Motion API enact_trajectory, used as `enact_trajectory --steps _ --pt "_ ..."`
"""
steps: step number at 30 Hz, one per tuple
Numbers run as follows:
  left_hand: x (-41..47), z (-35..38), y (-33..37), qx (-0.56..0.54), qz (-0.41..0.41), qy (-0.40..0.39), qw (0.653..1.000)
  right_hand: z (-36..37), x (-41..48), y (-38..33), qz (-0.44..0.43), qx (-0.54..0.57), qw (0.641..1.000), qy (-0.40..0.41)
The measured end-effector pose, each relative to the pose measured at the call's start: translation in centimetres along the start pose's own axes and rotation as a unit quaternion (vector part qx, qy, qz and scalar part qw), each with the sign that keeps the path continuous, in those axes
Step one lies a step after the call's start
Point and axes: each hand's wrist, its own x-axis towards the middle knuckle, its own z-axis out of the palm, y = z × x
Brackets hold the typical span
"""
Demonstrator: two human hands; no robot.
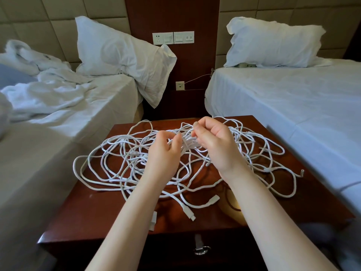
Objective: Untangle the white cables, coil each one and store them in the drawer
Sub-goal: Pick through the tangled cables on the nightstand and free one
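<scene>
The left grip (166, 151) and right grip (212, 145) are each pinching cables (187, 144) between them. The rest is lying tangled all around the grips on the desk (93, 212). Nothing is coiled yet; the drawer (200, 245) is sitting shut, I think.

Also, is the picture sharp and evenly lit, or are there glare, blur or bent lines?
Head view: the wide lens bends the right bed's edge; a warm reflection glares on the glossy nightstand top; the lower right corner is blurred and dark; the white cables, pinched by the left hand and right hand, look fairly sharp.
</scene>
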Motion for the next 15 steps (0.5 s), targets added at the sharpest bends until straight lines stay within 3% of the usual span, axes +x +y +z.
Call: enact_trajectory --steps 3,9,15 --pt "0.2 -0.2 -0.2 -0.034 -0.032 0.008 0.999 0.2 0.0 0.0 -0.009 -0.019 1.0 -0.019" --pt "0.6 -0.4 -0.9 -0.045 0.018 0.128 0.991 1.3 -0.5 -0.3 -0.044 -0.052 0.994 -0.082" --pt "0.8 -1.1 -1.1 -0.151 -0.01 0.183 0.971 1.0 -0.5 0.8 -0.001 -0.016 0.981 -0.195"
